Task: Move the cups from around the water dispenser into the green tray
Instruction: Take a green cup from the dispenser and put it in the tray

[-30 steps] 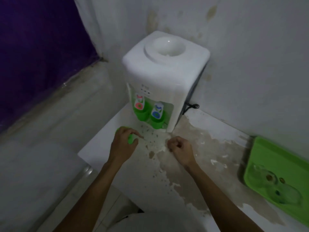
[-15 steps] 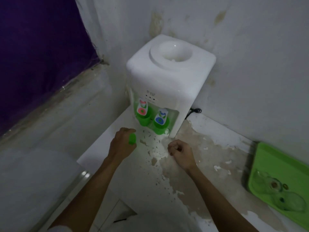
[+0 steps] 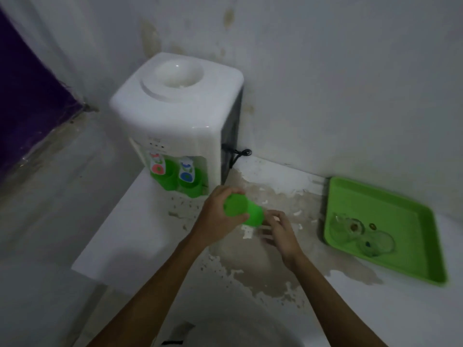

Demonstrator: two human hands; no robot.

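My left hand (image 3: 215,216) grips a green plastic cup (image 3: 244,212), held tilted on its side above the counter in front of the white water dispenser (image 3: 175,108). My right hand (image 3: 280,229) is right beside the cup with its fingers spread, touching or nearly touching the cup's far end. Two more green cups (image 3: 169,175) (image 3: 194,185) stand under the dispenser's red and blue taps. The green tray (image 3: 400,204) lies at the right by the wall and holds two clear glass cups (image 3: 345,227) (image 3: 375,242).
The white counter (image 3: 130,234) has a large worn, peeling patch in its middle. A black power cord (image 3: 238,154) runs from the dispenser's right side along the wall. A purple curtain (image 3: 30,96) hangs at the far left. The counter's front edge drops off at the lower left.
My left hand lifted the green cup from the counter left of the dispenser and carried it rightward. My right hand opened and met the cup. The view shifted right, showing more of the tray.
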